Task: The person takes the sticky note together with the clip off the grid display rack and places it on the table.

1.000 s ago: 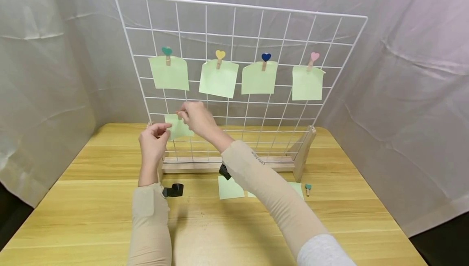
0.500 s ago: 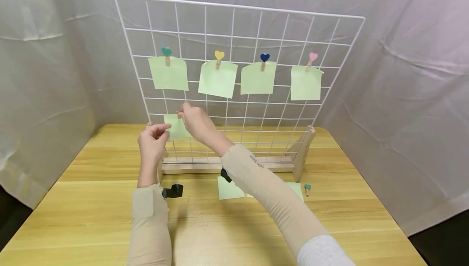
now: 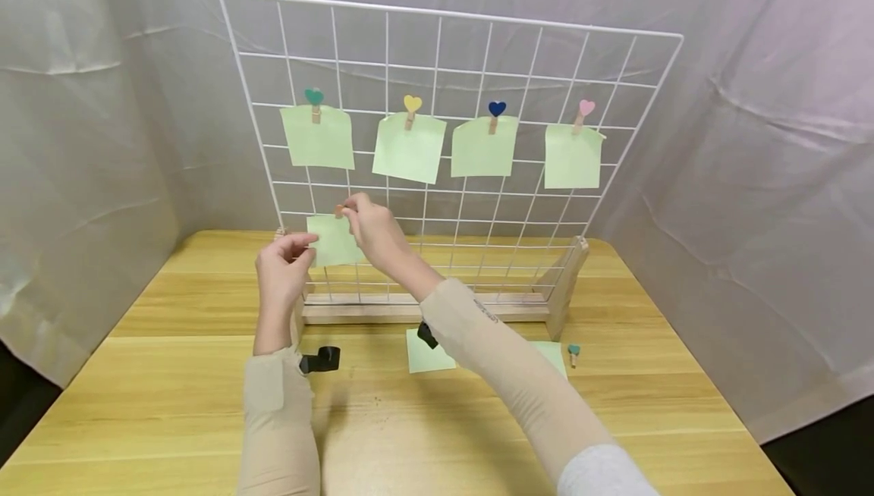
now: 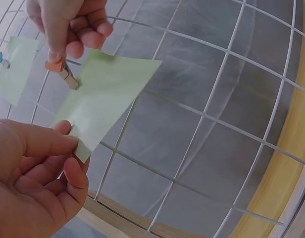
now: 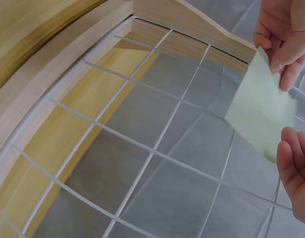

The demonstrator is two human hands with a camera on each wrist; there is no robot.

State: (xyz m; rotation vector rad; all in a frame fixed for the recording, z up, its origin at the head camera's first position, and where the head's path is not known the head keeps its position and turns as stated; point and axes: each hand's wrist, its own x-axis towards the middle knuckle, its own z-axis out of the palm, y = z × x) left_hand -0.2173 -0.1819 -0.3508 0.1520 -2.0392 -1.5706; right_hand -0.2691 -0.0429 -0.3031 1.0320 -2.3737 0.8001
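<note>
My left hand (image 3: 283, 270) pinches the left edge of a pale green paper note (image 3: 333, 244) against the lower left of a white wire grid (image 3: 451, 7). At the note's top edge, my right hand (image 3: 377, 232) pinches a small wooden clothespin (image 4: 67, 78) by its orange top. The pin's tip sits on the note in the left wrist view. From the right wrist view, the clothespin is hidden behind the right hand's fingers (image 5: 288, 144), while the note (image 5: 264, 106) stands out in front of the wires.
Several green notes hang higher on the grid from heart clothespins, teal (image 3: 314, 97), yellow (image 3: 413, 104), blue (image 3: 496, 108) and pink (image 3: 586, 108). A wooden stand (image 3: 423, 314) holds the grid. On the table lie more notes (image 3: 430, 352), partly under the right forearm, and a teal-heart clothespin (image 3: 573, 354).
My right hand has shifted slightly right and down, still pinching the clothespin, whose orange top now shows more. My left hand stays at the note's edge.
</note>
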